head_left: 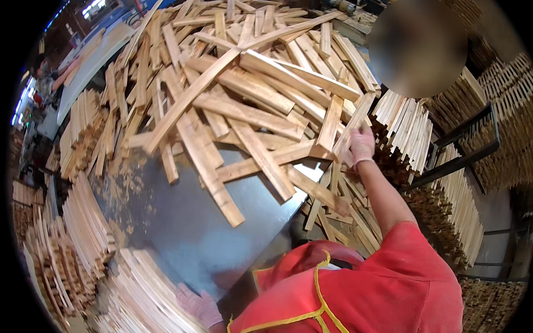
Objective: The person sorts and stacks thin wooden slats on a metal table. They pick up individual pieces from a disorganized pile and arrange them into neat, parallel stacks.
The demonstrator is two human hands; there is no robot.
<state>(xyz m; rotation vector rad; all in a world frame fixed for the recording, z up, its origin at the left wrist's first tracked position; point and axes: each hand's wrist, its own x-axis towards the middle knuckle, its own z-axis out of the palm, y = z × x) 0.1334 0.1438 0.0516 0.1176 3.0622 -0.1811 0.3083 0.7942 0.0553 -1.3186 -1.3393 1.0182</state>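
A big loose heap of wooden slats (256, 119) lies crisscrossed on a shiny metal table (199, 234). At the heap's right edge my right hand (361, 146), thinly gloved, is closed round the near part of a wooden slat (357, 118) that slopes up and away from me. Some of its fingers are hidden behind the hand. Down at the lower left, my gloved left hand (200, 306) lies with fingers stretched out against a stack of slats (150, 291) and grips nothing.
More stacked slats (89, 213) line the table's left side. To the right stand slat stacks (403, 127) beside a black metal frame (467, 144). Loose slats (358, 219) lie low, right of the table. Wood shavings (124, 197) cover the table's left part. Another person (420, 48) is at the far right.
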